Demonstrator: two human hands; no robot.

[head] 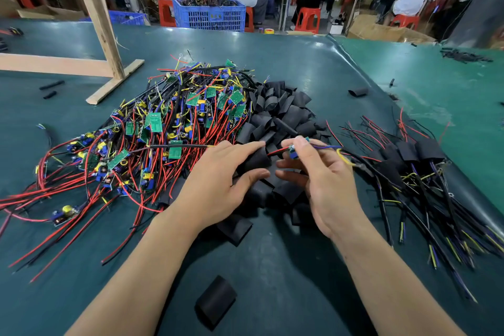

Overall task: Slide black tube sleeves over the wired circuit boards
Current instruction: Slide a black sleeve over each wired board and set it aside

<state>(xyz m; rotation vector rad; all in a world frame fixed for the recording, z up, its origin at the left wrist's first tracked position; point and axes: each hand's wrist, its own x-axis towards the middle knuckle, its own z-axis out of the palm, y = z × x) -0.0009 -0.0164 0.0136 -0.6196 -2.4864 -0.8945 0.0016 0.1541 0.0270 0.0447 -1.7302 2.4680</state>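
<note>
My left hand grips a black tube sleeve between thumb and fingers, just above the sleeve pile. My right hand pinches a small wired circuit board by its edge; the board's red and black wires run into the sleeve's open end. A heap of loose black sleeves lies behind both hands. To the left spreads a big tangle of bare green boards with red, black and yellow wires. On the right lies a pile of sleeved boards with trailing wires.
A single flat sleeve lies near the front edge of the green mat. A wooden frame stands at back left. A blue crate, red stools and seated workers are beyond the table's far edge.
</note>
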